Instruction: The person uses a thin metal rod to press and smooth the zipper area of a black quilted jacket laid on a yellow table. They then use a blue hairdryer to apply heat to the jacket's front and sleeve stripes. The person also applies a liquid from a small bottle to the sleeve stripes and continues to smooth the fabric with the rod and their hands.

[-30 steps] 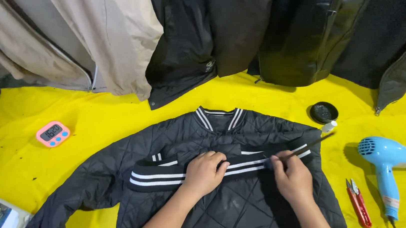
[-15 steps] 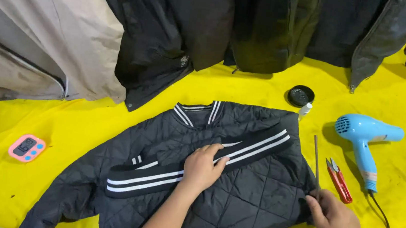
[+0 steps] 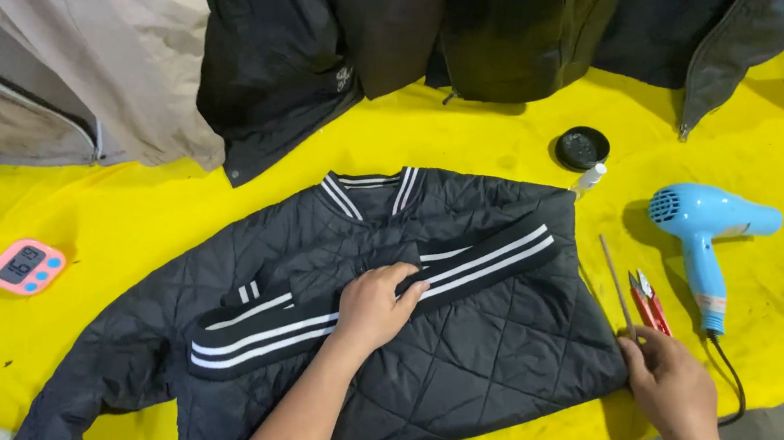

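Your left hand [image 3: 373, 307] presses flat on the striped band [image 3: 375, 291] of the jacket [image 3: 475, 355] while your right hand [image 3: 671, 380] pinches the thin stick [image 3: 616, 282] beside it — ease off and the band may slide.

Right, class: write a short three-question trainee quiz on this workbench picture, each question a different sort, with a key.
1. True or false: the left hand rests flat on the black quilted jacket.
2. What lies nearest the right hand? A) thin stick B) pink timer C) round black tin
3. What colour is the hair dryer?

Key: 1 true; 2 A; 3 blue.
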